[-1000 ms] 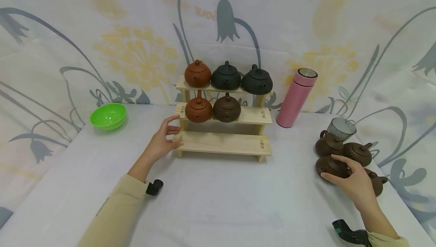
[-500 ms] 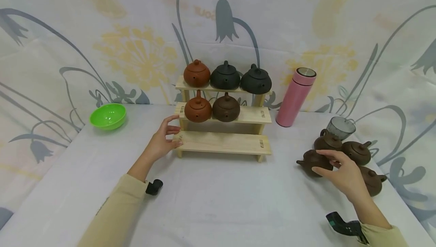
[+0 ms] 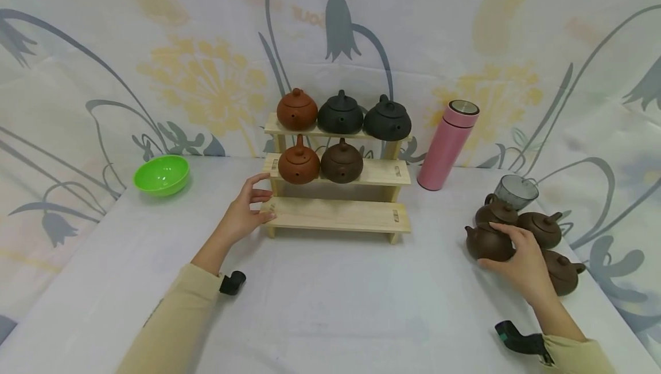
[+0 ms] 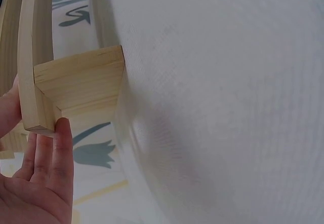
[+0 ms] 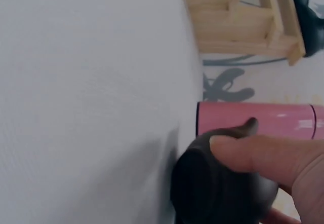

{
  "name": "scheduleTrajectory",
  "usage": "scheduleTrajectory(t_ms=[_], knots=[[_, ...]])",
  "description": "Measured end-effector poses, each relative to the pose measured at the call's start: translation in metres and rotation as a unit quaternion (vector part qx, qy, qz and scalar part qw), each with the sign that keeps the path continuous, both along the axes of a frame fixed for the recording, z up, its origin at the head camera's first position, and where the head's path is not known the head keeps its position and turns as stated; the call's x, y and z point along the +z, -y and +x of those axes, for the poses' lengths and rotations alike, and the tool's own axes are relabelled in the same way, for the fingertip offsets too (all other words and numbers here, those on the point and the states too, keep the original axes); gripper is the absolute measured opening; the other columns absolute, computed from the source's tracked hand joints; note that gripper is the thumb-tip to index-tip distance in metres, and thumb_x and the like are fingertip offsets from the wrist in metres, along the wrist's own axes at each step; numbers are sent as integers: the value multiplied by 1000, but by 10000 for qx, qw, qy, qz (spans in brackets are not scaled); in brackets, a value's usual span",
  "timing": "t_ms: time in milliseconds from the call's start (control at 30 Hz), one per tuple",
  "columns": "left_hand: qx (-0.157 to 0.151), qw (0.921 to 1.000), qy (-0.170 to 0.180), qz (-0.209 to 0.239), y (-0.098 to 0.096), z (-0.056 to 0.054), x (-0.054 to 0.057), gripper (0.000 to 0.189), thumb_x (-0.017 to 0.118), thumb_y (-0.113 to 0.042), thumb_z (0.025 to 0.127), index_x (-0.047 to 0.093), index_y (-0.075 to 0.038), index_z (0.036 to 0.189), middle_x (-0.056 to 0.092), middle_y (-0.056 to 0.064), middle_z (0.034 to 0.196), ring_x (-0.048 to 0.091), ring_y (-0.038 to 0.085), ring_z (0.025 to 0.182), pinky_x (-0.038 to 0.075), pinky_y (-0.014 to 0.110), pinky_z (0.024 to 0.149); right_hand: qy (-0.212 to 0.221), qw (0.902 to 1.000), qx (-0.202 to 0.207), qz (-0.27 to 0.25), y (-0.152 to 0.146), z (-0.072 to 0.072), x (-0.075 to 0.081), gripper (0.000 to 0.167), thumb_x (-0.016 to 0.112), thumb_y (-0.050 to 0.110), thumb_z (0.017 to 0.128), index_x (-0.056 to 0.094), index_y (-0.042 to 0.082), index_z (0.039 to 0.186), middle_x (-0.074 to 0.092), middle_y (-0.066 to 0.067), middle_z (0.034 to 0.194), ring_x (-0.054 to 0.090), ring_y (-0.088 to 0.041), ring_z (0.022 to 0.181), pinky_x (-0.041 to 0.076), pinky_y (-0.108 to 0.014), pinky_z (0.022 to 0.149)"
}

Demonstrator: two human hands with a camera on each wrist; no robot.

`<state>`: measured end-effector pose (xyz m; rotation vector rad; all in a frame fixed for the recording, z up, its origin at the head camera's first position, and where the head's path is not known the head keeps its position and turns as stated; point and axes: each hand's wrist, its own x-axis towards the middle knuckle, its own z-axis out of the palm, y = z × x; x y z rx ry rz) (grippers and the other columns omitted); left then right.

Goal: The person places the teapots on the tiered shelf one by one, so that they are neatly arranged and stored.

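Observation:
My left hand [image 3: 242, 213] pinches the left end of the bottom tier of a stepped wooden display stand [image 3: 335, 214]. In the left wrist view, the thumb and fingers [image 4: 63, 148] lie on opposite faces of the board [image 4: 28, 57]. At the right, my right hand [image 3: 521, 262] grips a dark brown teapot [image 3: 488, 243] by its body, spout pointing left. The right wrist view shows my thumb [image 5: 253, 155] against this teapot [image 5: 217, 183]; the other fingers are mostly hidden. Orange-brown, black and brown teapots [image 3: 342, 161] stand on the two upper tiers.
More brown teapots [image 3: 563, 273] cluster at the right beside my hand, with a clear glass [image 3: 516, 192] behind them. A pink thermos [image 3: 448, 145] stands right of the stand. A green bowl [image 3: 162, 175] sits far left. Patterned cloth [image 3: 206, 76] hangs behind the table.
My right hand has drawn the brown teapot slightly left out of the cluster and turned it, first swinging its spout left, then shifting it a little back and right. My left hand stays put.

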<state>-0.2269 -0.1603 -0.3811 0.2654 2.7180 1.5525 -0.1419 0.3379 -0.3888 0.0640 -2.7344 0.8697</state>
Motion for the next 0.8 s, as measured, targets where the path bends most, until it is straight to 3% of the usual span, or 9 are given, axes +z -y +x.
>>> scheduleTrajectory(t_ms=[167,300,400,467,533,700,800], knots=[[0,10000,34,7,0,0,0,82,69,2,81,22,-24,144,49,18,128,44,31,122,40,49,95,-457,9989,14,101,6,-2,-3,70,79,-8,60,47,-7,122,40,-35,125,33,-57,112,28,-67,86],[-34,10000,-56,54,1,1,1,82,69,3,81,23,-23,144,49,18,127,45,31,121,42,49,93,-423,9989,-190,17,8,-1,-2,69,80,-5,59,50,-4,121,44,-31,122,41,-51,109,36,-61,81],[-66,9998,-151,88,1,1,1,82,70,4,80,24,-21,143,50,19,126,46,32,120,42,49,92,-391,9988,-266,-101,11,1,-2,70,83,-1,59,50,-2,121,46,-27,121,45,-45,106,46,-36,79],[-71,9998,-169,99,0,1,1,82,70,4,80,25,-21,143,50,19,126,46,32,120,42,49,92,-526,9982,-191,-235,16,2,-1,70,84,0,59,51,-1,121,47,-24,120,48,-39,104,44,-18,75],[-68,9998,-155,100,0,2,1,82,70,4,80,25,-21,143,50,19,126,46,32,120,42,49,92,-726,9966,-55,-397,22,2,1,70,84,-1,59,51,0,121,48,-19,120,49,-24,104,37,-5,71],[-31,9999,-84,82,0,2,2,82,69,4,80,24,-22,143,49,19,126,45,32,120,42,49,93,-1210,9884,399,-825,42,-3,10,71,83,-6,59,51,-1,122,49,-11,118,41,9,98,37,-2,77],[-21,9999,-67,78,0,2,1,83,69,4,80,24,-22,144,49,18,127,45,32,121,42,49,93,-1487,9808,681,-1065,55,-9,18,73,82,-11,57,51,-3,122,50,-9,117,43,7,99,38,-4,80]])
